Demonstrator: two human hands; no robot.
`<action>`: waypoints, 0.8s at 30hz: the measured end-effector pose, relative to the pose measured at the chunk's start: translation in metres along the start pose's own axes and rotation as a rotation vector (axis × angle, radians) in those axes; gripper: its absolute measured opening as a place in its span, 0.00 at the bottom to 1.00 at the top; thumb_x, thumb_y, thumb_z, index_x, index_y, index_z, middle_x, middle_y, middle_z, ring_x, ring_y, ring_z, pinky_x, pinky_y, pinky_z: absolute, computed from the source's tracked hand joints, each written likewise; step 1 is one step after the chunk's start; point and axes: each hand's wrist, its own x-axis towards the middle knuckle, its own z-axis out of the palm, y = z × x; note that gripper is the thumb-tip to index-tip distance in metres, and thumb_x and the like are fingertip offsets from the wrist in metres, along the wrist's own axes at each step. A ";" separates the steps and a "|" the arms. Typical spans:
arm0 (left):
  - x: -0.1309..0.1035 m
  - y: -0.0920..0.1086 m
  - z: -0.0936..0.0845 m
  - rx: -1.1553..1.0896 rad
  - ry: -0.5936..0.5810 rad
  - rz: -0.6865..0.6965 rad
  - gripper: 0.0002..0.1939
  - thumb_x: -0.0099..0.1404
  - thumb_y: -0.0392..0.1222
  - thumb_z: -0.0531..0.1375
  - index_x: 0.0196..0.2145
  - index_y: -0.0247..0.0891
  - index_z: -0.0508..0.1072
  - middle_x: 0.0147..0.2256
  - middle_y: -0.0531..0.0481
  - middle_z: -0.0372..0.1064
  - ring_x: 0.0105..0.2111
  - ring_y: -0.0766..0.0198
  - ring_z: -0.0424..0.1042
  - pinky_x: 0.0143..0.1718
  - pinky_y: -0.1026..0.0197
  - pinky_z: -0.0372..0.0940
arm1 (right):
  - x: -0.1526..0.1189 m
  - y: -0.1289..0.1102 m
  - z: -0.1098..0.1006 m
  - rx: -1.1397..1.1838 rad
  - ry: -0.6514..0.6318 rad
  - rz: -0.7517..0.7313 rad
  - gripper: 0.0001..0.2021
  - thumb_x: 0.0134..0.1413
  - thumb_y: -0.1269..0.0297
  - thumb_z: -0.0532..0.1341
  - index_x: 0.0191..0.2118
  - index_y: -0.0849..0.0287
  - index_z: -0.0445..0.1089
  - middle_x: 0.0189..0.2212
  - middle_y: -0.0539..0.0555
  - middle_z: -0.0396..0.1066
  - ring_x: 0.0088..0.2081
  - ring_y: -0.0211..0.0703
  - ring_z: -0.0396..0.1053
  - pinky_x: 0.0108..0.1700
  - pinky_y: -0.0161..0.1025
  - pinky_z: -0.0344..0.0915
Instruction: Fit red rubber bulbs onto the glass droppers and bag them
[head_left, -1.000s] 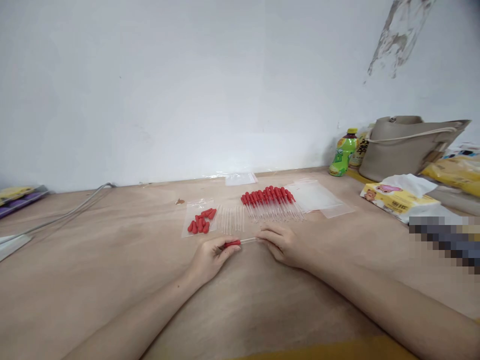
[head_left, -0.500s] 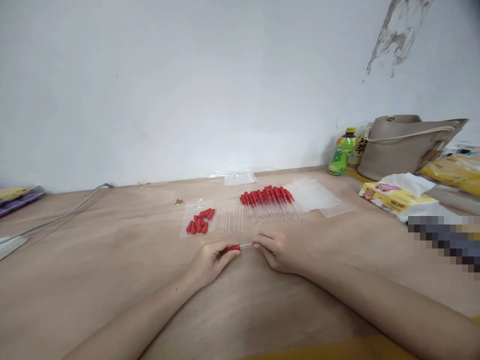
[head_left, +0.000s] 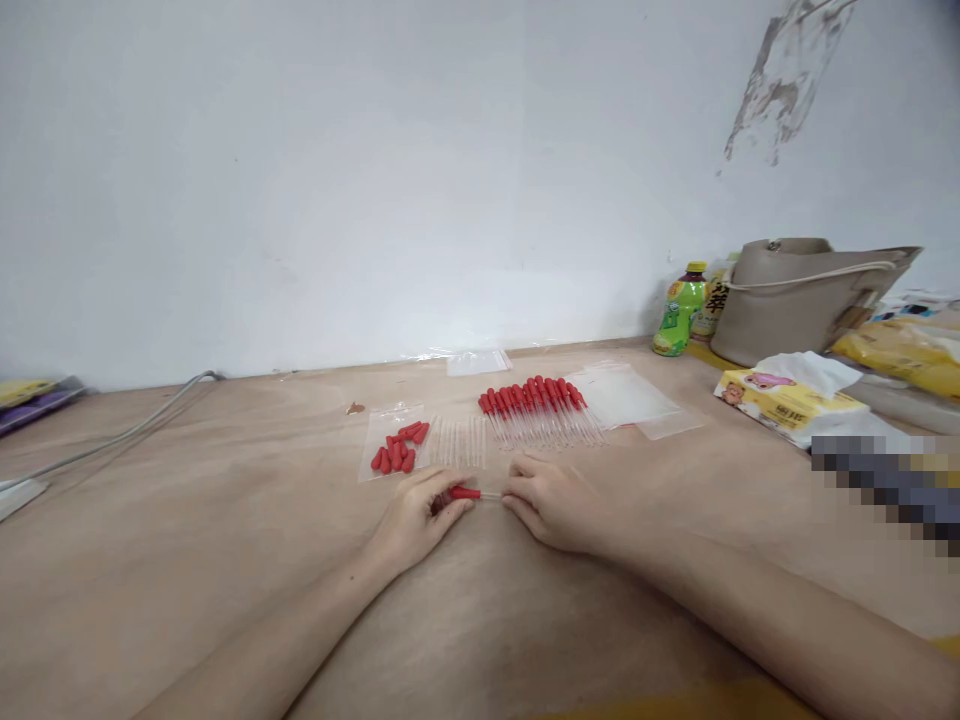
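Note:
My left hand is closed on a red rubber dropper bulb, whose open end points right. A thin clear glass tube runs from the bulb to my right hand, where the fingertips pinch it. Just beyond my left hand, several loose red bulbs lie on a clear plastic bag. A row of bare glass tubes lies to their right. Farther right is a row of droppers with red bulbs fitted on their tubes.
Clear plastic bags lie behind the droppers. At the right stand a green bottle, a grey-brown bag and a tissue pack. A grey cable crosses the table's left side. A white wall closes off the back.
My hands have come slightly closer together, and less of the glass tube shows between them. More of the red bulb is visible in my left fingers. The camera view has shifted slightly.

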 end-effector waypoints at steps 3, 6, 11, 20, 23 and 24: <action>0.001 -0.005 0.002 -0.001 0.073 -0.076 0.17 0.58 0.41 0.57 0.46 0.38 0.64 0.31 0.51 0.64 0.23 0.69 0.62 0.25 0.65 0.62 | 0.006 0.012 -0.003 0.058 -0.006 0.202 0.10 0.51 0.69 0.54 0.23 0.61 0.69 0.25 0.53 0.68 0.24 0.35 0.62 0.27 0.32 0.55; 0.002 -0.005 0.003 0.019 -0.020 -0.074 0.08 0.59 0.40 0.55 0.38 0.37 0.68 0.27 0.53 0.63 0.23 0.68 0.62 0.24 0.66 0.60 | 0.020 0.032 -0.003 0.180 0.031 0.451 0.10 0.49 0.66 0.54 0.23 0.61 0.70 0.20 0.51 0.68 0.22 0.36 0.63 0.24 0.31 0.54; 0.003 0.001 0.001 0.066 -0.093 -0.021 0.07 0.61 0.39 0.53 0.33 0.37 0.70 0.26 0.51 0.63 0.25 0.66 0.64 0.26 0.65 0.59 | 0.057 0.053 0.004 0.093 0.098 0.701 0.13 0.47 0.62 0.54 0.19 0.61 0.70 0.18 0.52 0.69 0.24 0.38 0.66 0.27 0.31 0.56; -0.001 0.001 -0.002 0.050 -0.107 -0.003 0.07 0.62 0.38 0.52 0.33 0.37 0.69 0.27 0.51 0.63 0.27 0.66 0.64 0.28 0.64 0.59 | 0.082 0.059 0.028 -0.065 0.107 0.826 0.13 0.46 0.59 0.52 0.21 0.60 0.68 0.23 0.56 0.70 0.28 0.44 0.67 0.28 0.36 0.56; -0.001 0.001 -0.002 0.033 -0.106 -0.011 0.07 0.62 0.38 0.52 0.34 0.37 0.69 0.27 0.51 0.63 0.27 0.66 0.63 0.27 0.65 0.59 | 0.078 0.053 0.028 -0.091 0.119 0.800 0.12 0.47 0.57 0.53 0.25 0.57 0.69 0.26 0.54 0.71 0.31 0.46 0.68 0.31 0.38 0.57; 0.000 0.001 -0.002 0.030 -0.109 -0.016 0.07 0.61 0.38 0.52 0.34 0.37 0.69 0.27 0.51 0.63 0.26 0.67 0.63 0.27 0.65 0.59 | 0.077 0.050 0.028 -0.099 0.119 0.779 0.12 0.47 0.56 0.53 0.27 0.56 0.69 0.26 0.53 0.71 0.32 0.46 0.68 0.31 0.38 0.58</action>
